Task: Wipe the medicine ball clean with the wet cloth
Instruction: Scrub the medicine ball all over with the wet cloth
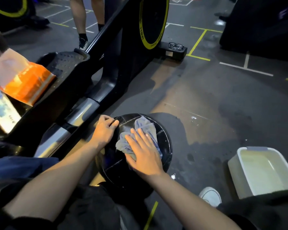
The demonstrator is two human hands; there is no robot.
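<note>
The medicine ball [136, 165] is resting on the floor [214, 100], just beside the frame of the exercise machine [83, 83] and between the person's knees. Because the ball is round and is standing on a smooth, partly wet floor, it is likely to roll or spin away if the wiping pressure is being applied off-centre; the bracing hand is what is preventing this. The cloth [140, 136] is bunched instead of spread flat, so it may be skipping the seams and leaving streaks. The white basin [263, 171] is standing near the right foot, well apart from the ball, and a careless leg shift could be tipping it. The left hand [105, 130] is reaching forward with the wrist straight, its fingers curling closed over the ball's far left shoulder, gripping the ball. The right hand [145, 153] is lying flat and open, fingers spread, palm pressing the cloth against the top of the ball, not clasping it.
</note>
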